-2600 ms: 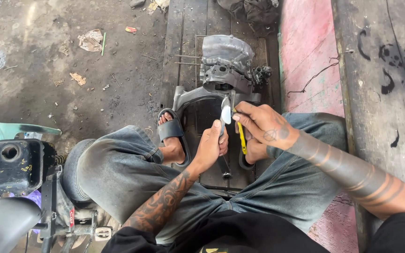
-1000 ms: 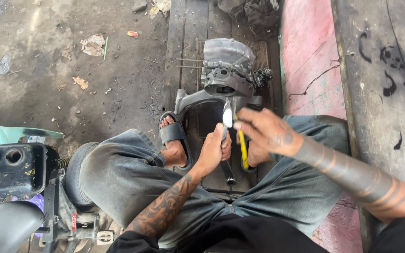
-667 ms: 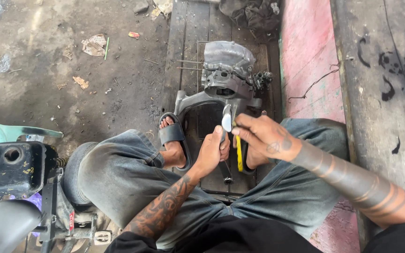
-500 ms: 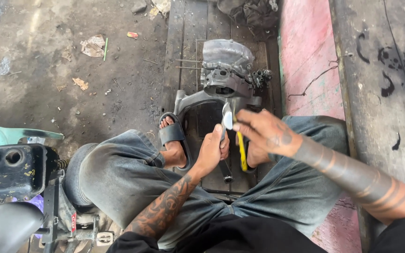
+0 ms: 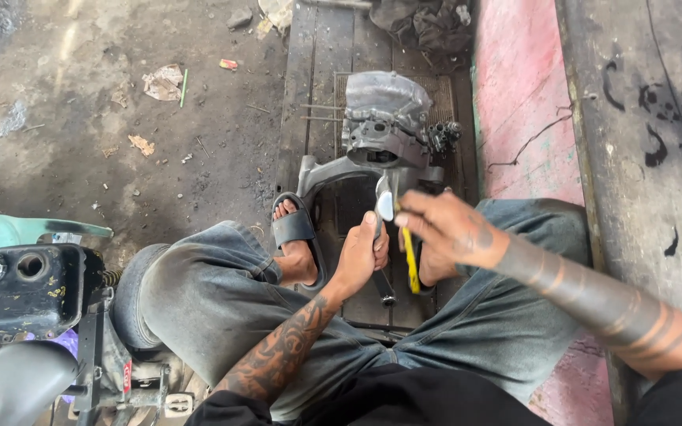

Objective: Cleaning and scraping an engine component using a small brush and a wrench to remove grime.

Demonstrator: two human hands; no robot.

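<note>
Seated low on the ground, seen from above, both tattooed forearms reaching forward between the knees. Left hand [image 5: 359,254] wrapped shut around the shaft of a metal tool [image 5: 382,237], fingers curled tight, thumb side up; shiny flat head of the tool showing just above the fist, dark lower end poking out below it. Right hand [image 5: 447,230] closed around a yellow-handled tool [image 5: 410,259], handle running down from under the fingers, fingers folded over its top, knuckles toward the camera; exactly how the fingertips sit on it cannot be told. Both hands just beside each other, nearly touching, held over a dark curved metal frame [image 5: 333,167] lying on a wooden pallet [image 5: 309,95]. Beyond the frame, one grey engine casing [image 5: 380,114] with a small cluster of gears at its right side. One foot in a black sandal [image 5: 295,229] planted on the pallet beside the frame, left of the hands. Grey jeans [image 5: 199,300] on both legs. Counted: two hands, two tools, one casing, one frame, one sandal in view. At the lower left, one black fuel tank [image 5: 17,288] with two round openings on top, part of a small machine. Scraps of litter [image 5: 163,81] scattered on the dirty concrete, a red-painted strip [image 5: 522,102] to the right of the pallet
</note>
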